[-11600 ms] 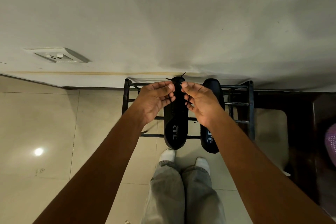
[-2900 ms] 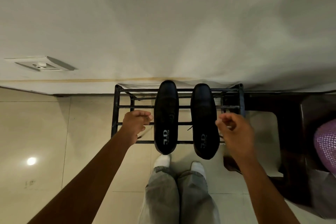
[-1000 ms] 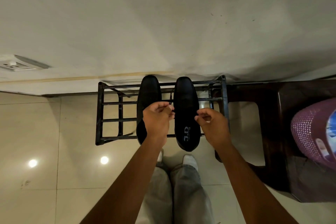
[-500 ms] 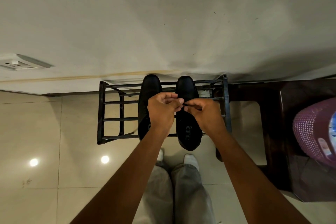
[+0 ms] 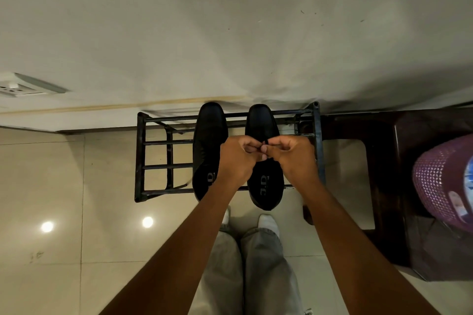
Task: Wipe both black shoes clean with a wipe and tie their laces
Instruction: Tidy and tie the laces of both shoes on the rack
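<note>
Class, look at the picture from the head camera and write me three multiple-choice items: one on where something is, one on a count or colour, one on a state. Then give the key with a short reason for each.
1. Where do the two black shoes stand?
A. On the floor tiles
B. On the black metal rack
C. On the dark stool

2. What colour is the perforated basket at the right edge?
A. Purple
B. Green
C. White

3. What are the hands doing?
A. Hanging apart at the sides
B. Lifting a shoe off the rack
C. Meeting over the right shoe, fingers pinched on a lace

Key: B, the left shoe and right shoe lie across the bars of the rack. A, the basket is purple. C, the left hand and right hand touch fingertips around a dark lace above the right shoe.
</note>
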